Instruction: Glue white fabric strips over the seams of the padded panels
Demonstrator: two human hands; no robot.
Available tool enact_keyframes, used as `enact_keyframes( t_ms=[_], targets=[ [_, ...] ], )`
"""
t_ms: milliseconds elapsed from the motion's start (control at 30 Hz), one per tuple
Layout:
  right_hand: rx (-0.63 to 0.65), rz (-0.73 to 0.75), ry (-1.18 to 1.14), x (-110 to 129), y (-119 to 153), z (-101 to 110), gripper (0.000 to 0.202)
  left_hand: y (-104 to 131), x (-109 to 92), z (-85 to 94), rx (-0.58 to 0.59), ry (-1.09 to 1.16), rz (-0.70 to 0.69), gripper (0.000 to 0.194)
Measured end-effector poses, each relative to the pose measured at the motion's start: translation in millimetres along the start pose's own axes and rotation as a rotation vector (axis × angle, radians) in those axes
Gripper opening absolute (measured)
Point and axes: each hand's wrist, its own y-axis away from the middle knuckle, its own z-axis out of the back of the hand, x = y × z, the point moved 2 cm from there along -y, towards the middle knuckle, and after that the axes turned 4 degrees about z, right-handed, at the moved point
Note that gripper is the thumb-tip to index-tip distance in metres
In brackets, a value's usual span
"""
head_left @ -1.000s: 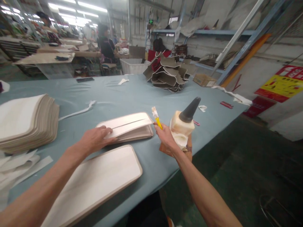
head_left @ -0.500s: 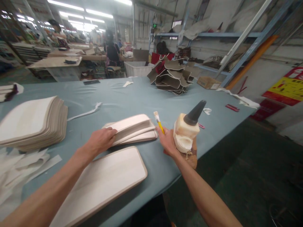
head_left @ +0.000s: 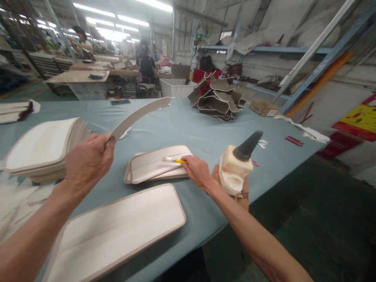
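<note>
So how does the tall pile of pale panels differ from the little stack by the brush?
The tall pile has many layers; the little stack shows only a few. The pile's panels look broad, while the stack's look narrower. The right hand holds the brush over the stack, while the pile has no tool over it. Both have pale faces edged in beige.

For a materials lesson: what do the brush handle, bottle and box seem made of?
Brush handle: plastic or painted wood, smooth, evenly yellow; too small to settle.
Bottle: probably plastic, semi-matt, from its rounded, moulded-looking cream body.
Box: apparently cardboard, matt, from its brown, flat sides.
</note>
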Motion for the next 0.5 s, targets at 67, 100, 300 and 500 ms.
enact_keyframes(
  t_ms=[67, 100, 300, 500],
  targets=[
    [-0.011, 0.03, 0.002, 7, -17, -5, 0.026, 6, 9, 5.3, -0.041, 0.016, 0.017, 0.069],
    [-0.019, 0.038, -0.001, 9, -24, -8, 0.027, 10, 13, 7.1, -0.057, 0.023, 0.023, 0.069],
    [-0.034, 0.141, -0.078, 10, -38, -31, 0.024, 36, 35, 10.7, -0.117, 0.041, -0.039, 0.069],
    [-0.26, -0.024, -0.416, 13, -16, -15, 0.038, 53, 55, -0.6, -0.314, 0.015, -0.245, 0.053]
  ],
)
